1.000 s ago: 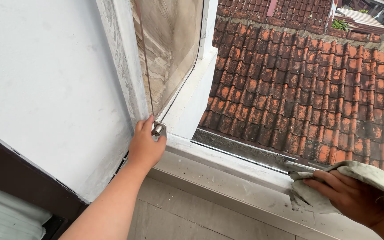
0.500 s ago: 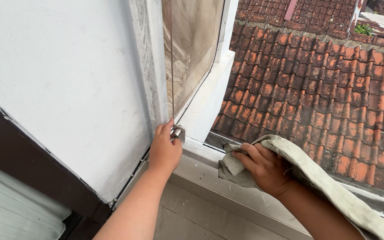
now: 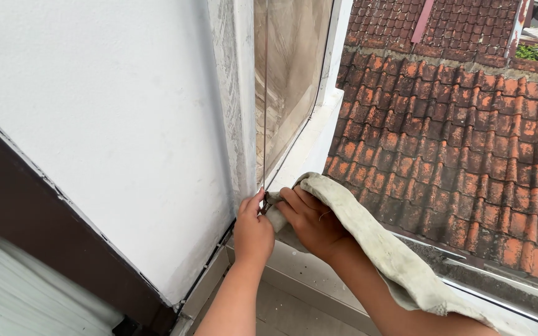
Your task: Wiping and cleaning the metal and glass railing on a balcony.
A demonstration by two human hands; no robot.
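The wiping is at the bottom corner of the open window pane (image 3: 291, 81), where the pane's lower edge meets the sill (image 3: 319, 283). The right hand (image 3: 309, 221) is closed on a grey-white cloth (image 3: 375, 239) and presses a bunched fold of it into that corner. The left hand (image 3: 251, 231) sits just beside it, touching the corner, its fingers curled against the white wall (image 3: 107, 124). Whether it pinches anything there I cannot tell, since the cloth and the right hand cover the spot.

The cloth lies as a long strip. Its long axis runs from the corner down and to the right along the sill, over the right forearm, towards the lower right edge of the view. Its bunched end points up-left at the pane.

As a judgement, the next move calls for a firm, short rub kept inside the tight angle, with the left hand steadying the pane so it does not swing out over the tiled roof (image 3: 462, 149) beyond.
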